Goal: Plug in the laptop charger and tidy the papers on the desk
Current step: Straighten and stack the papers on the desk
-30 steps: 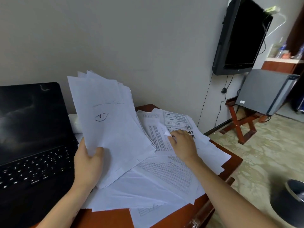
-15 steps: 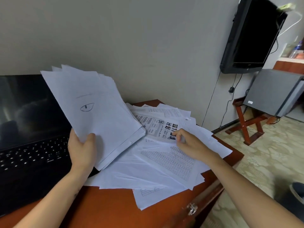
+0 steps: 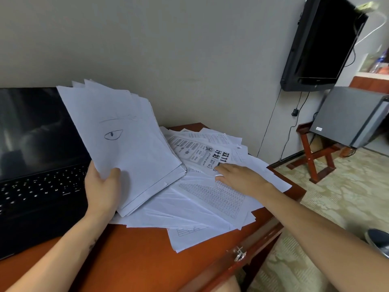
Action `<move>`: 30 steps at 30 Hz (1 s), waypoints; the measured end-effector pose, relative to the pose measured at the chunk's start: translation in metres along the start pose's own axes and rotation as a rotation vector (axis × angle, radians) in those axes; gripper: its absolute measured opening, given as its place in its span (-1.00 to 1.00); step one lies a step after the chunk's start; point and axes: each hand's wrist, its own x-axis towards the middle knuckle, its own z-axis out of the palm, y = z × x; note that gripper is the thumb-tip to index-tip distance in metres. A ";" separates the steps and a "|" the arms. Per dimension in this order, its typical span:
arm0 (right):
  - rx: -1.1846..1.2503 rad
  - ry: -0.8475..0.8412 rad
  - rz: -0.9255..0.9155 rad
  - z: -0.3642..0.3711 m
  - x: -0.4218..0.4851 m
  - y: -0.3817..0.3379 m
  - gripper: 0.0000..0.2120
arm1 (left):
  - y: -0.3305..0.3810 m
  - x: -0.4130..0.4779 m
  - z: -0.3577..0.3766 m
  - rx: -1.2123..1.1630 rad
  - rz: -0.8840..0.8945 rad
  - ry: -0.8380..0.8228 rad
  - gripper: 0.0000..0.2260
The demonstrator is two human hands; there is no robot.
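Observation:
My left hand (image 3: 102,186) grips the lower edge of a tilted stack of white papers (image 3: 130,148); its top sheet bears a drawn eye. More loose papers (image 3: 200,199) lie spread over the red-brown desk (image 3: 136,256). A printed sheet with bold characters (image 3: 202,154) lies on top of them, and my right hand (image 3: 240,179) rests on the near edge of that sheet with fingers stretched out. An open black laptop (image 3: 35,165) stands at the left with a dark screen. No charger is in view.
A black TV (image 3: 322,43) hangs on the wall at the right, with cables running down below it. A grey box (image 3: 347,114) sits on a red folding stand (image 3: 313,157). A dark bin rim (image 3: 379,239) shows at the right edge, on patterned floor.
My right hand let go of the sheet it pinched and slid toward the bold-printed sheet. My left hand kept hold of the stack. The view shifted slightly.

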 end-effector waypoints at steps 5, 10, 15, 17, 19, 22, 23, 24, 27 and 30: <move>-0.071 0.079 0.007 0.009 -0.005 -0.010 -0.48 | 0.003 0.002 -0.003 -0.034 -0.017 0.026 -0.59; -0.116 0.209 0.136 0.011 -0.011 -0.021 -0.31 | 0.003 0.008 -0.011 -0.052 -0.065 0.103 -0.60; 0.040 0.320 0.216 0.004 -0.020 -0.027 -0.25 | 0.009 -0.005 -0.014 -0.071 -0.071 0.095 -0.60; 0.150 0.381 0.246 -0.004 -0.023 -0.034 -0.39 | 0.011 -0.011 -0.015 -0.065 -0.063 0.056 -0.62; 0.341 0.434 0.348 -0.008 -0.022 -0.041 -0.59 | 0.011 -0.014 -0.016 -0.048 -0.053 0.025 -0.62; 0.740 0.600 0.504 -0.018 -0.016 -0.054 -0.67 | 0.010 -0.015 -0.015 -0.033 -0.061 0.024 -0.63; 0.821 0.643 0.512 -0.024 -0.014 -0.060 -0.67 | 0.009 -0.015 -0.015 -0.030 -0.068 0.027 -0.64; 0.888 0.661 0.495 -0.032 -0.011 -0.066 -0.68 | 0.008 -0.016 -0.014 -0.027 -0.078 0.018 -0.64; 1.069 0.580 0.374 -0.056 -0.001 -0.093 -0.77 | 0.008 -0.020 -0.009 -0.038 -0.115 -0.078 -0.63; 1.184 0.417 0.282 -0.065 0.016 -0.125 -0.86 | 0.014 -0.027 -0.004 -0.019 -0.134 -0.216 -0.62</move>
